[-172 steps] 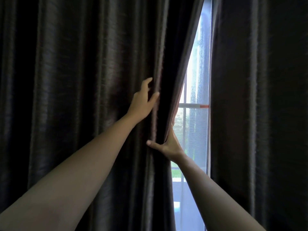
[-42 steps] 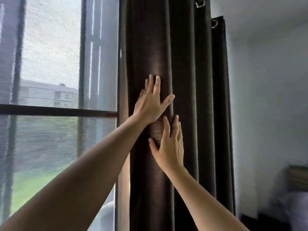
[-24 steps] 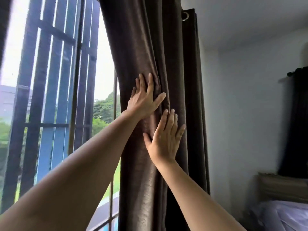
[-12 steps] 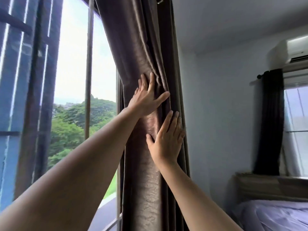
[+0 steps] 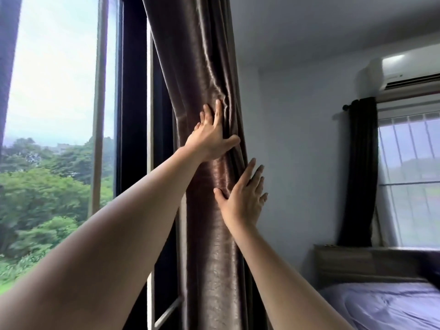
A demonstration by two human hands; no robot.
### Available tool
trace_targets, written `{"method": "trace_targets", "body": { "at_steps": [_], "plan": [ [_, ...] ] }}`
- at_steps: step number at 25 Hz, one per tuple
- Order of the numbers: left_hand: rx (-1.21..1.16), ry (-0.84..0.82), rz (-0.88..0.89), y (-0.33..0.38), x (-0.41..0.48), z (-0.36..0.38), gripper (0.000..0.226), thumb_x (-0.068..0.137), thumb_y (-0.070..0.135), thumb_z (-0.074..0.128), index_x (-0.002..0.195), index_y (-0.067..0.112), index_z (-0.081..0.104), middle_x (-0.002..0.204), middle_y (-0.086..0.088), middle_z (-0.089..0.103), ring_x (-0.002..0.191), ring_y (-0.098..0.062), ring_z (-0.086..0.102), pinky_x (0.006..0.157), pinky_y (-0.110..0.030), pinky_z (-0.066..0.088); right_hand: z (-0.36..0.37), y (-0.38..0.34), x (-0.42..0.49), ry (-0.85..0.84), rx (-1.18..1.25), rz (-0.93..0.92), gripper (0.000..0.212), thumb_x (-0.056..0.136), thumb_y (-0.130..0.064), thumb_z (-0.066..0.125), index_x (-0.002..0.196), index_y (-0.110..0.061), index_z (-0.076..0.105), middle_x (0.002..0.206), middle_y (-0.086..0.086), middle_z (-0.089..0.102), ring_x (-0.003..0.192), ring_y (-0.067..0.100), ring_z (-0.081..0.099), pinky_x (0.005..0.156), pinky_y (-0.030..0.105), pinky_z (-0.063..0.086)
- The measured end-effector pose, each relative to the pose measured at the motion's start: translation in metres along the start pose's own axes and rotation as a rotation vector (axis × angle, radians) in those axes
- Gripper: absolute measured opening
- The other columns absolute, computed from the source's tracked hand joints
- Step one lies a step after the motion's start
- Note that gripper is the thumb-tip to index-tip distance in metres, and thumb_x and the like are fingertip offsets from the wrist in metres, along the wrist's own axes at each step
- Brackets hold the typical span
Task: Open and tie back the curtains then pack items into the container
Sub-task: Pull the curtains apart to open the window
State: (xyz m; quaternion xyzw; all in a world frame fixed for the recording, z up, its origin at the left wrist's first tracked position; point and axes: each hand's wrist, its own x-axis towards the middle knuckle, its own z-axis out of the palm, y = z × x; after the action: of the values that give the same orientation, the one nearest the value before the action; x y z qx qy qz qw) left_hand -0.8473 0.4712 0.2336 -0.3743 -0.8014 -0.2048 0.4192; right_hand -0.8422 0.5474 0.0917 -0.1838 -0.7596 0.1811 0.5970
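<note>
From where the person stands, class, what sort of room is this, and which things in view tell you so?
Most likely a bedroom. A bed with purple bedding stands at the lower right, an air conditioner hangs on the wall above a second window, and dark curtains cover the windows.

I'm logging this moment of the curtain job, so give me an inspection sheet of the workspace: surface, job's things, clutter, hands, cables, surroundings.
Surface: no work surface; only a bed at lower right.
Job's things: brown curtain bunched into a column beside the uncovered window; no tie-back or container seen.
Clutter: nothing seen.
Hands: left hand pressed flat on the curtain, fingers spread; right hand lower, open at the curtain's right edge.
Cables: nothing seen.
Surroundings: white wall, air conditioner above a second window with a dark curtain, headboard.
</note>
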Motion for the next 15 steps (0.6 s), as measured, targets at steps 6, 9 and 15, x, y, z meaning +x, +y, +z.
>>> {"method": "trace_targets", "body": {
  "at_steps": [6, 9, 15],
  "plan": [
    [0.038, -0.011, -0.025, -0.019, 0.043, 0.059, 0.093, 0.089, 0.047, 0.047, 0.146, 0.022, -0.023, 0.156, -0.015, -0.019, 0.146, -0.031, -0.007, 0.118, -0.046, 0.017, 0.058, 0.037, 0.037, -0.037, 0.069, -0.007, 0.111, 0.08, -0.057, 0.06, 0.147, -0.014, -0.017, 0.157, 0.018, 0.001, 0.143, 0.036, 0.016, 0.113, 0.053, 0.024],
    [0.065, -0.011, -0.041, -0.02, 0.07, 0.094, 0.094, 0.09, 0.049, 0.047, 0.145, 0.021, -0.023, 0.156, -0.016, -0.02, 0.146, -0.032, -0.004, 0.117, -0.047, 0.019, 0.084, 0.065, 0.062, -0.049, 0.122, -0.012, 0.109, 0.079, -0.061, 0.058, 0.148, -0.017, -0.015, 0.158, 0.016, 0.005, 0.142, 0.036, 0.018, 0.113, 0.054, 0.024],
    [0.134, -0.036, -0.138, -0.027, 0.129, 0.168, 0.091, 0.092, 0.047, 0.044, 0.145, 0.019, -0.024, 0.156, -0.018, -0.02, 0.146, -0.036, 0.003, 0.116, -0.049, 0.019, 0.152, 0.117, 0.123, -0.146, 0.265, -0.08, 0.103, 0.082, -0.055, 0.059, 0.149, -0.021, -0.012, 0.157, 0.013, 0.01, 0.135, 0.035, 0.034, 0.108, 0.052, 0.035]
  ]
}}
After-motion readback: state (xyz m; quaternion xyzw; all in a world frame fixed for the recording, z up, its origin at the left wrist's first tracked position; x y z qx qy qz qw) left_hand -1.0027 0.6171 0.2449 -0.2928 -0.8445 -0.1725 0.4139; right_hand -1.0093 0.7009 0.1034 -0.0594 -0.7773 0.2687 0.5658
